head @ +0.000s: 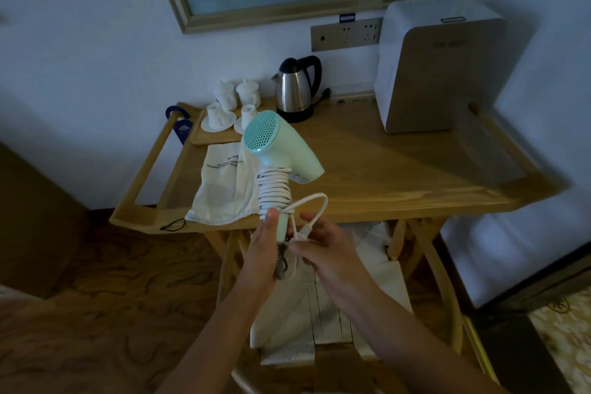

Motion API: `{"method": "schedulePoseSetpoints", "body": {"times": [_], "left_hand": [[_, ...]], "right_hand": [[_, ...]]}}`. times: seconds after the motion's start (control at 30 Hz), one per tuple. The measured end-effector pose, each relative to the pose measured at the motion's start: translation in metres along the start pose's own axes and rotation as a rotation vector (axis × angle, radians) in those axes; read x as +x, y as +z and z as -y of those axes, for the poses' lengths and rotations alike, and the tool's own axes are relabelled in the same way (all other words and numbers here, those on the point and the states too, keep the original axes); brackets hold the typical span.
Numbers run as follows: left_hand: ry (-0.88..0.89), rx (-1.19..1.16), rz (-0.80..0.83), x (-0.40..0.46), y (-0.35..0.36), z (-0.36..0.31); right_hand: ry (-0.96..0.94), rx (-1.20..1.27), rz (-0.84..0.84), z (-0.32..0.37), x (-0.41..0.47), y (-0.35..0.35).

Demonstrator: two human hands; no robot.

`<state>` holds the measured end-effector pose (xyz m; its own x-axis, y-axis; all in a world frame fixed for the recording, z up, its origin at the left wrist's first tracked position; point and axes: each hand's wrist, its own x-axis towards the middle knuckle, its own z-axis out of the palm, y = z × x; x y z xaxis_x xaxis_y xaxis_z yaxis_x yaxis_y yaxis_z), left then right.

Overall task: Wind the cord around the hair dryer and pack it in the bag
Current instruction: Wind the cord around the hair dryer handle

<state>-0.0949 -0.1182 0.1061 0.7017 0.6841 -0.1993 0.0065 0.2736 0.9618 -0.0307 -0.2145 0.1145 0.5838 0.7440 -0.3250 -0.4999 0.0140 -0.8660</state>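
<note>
A mint-green hair dryer (pixel 281 150) is held upright in front of the table, its grille facing me. The white cord (pixel 275 192) is coiled in several turns around its handle, and a loose loop sticks out to the right. My left hand (pixel 265 253) grips the bottom of the handle, thumb pressed on the lowest coils. My right hand (pixel 323 246) pinches the cord's free end near the plug, just right of the handle. The white cloth bag (pixel 224 185) with a drawstring lies flat on the table's left front, behind the dryer.
On the wooden table (pixel 399 176) stand a steel kettle (pixel 295 89), a tray of white cups (pixel 230 105) and a white appliance (pixel 431 73) at the back right. A socket strip (pixel 345 35) is on the wall. A chair seat (pixel 319 313) sits below my arms.
</note>
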Motion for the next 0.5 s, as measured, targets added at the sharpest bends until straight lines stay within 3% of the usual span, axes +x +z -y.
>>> {"method": "schedulePoseSetpoints", "body": {"times": [0.17,0.5], "left_hand": [[0.013,0.035,0.005,0.001,-0.0002,0.0054],[-0.001,0.19,-0.025,0.004,-0.0064,0.0079]], "right_hand": [[-0.114,-0.362,-0.066,0.0015,-0.0041,0.0035],[-0.132,-0.222,-0.051,0.0022,-0.008,-0.0038]]}}
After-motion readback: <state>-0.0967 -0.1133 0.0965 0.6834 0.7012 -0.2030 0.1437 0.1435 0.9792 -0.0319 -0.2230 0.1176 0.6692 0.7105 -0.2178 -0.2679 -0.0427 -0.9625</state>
